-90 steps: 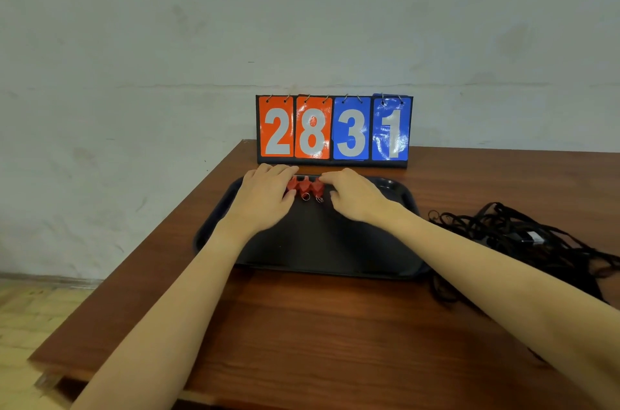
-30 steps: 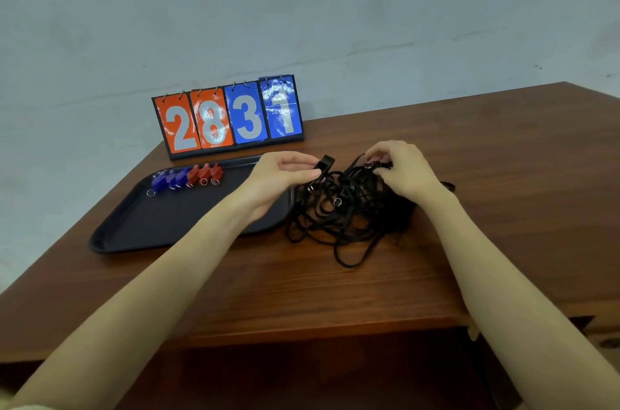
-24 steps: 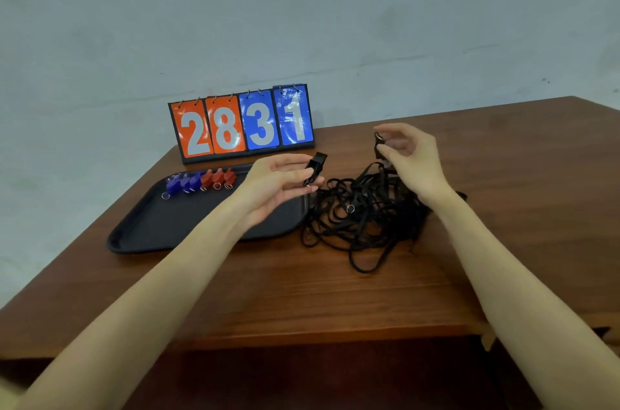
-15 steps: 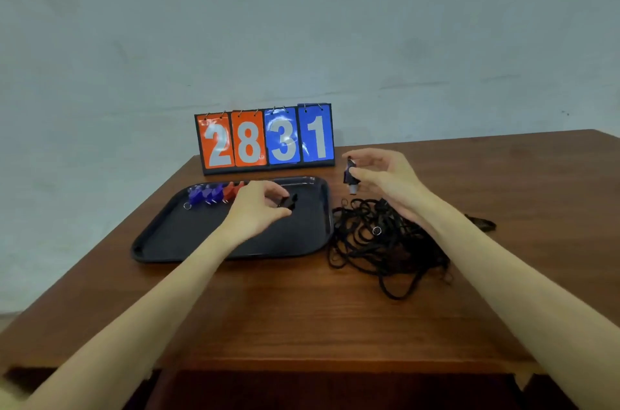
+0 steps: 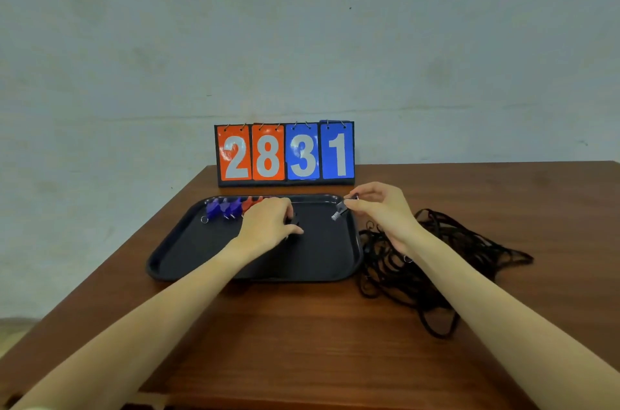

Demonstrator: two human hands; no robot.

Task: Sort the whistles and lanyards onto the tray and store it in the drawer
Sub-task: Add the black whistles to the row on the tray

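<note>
A black tray [image 5: 188,255] lies on the wooden table. Along its far edge sits a row of blue whistles [image 5: 223,208] and red whistles [image 5: 249,203], partly hidden by my left hand. My left hand [image 5: 268,223] is low over the tray's middle, closed on a black whistle [image 5: 295,220] that barely shows. My right hand [image 5: 382,208] hovers over the tray's far right corner, pinching another black whistle [image 5: 339,211] by its ring. A tangled pile of black lanyards [image 5: 446,262] lies on the table right of the tray.
A flip scoreboard [image 5: 285,153] reading 2831 stands behind the tray against the pale wall. The wooden table [image 5: 302,336] reaches to the near edge and to the right. The floor shows at far left.
Both hands lifted black whistles from the lanyard pile and carried them left. My left hand has lowered onto the tray; my right hand has come over the tray's right corner.
</note>
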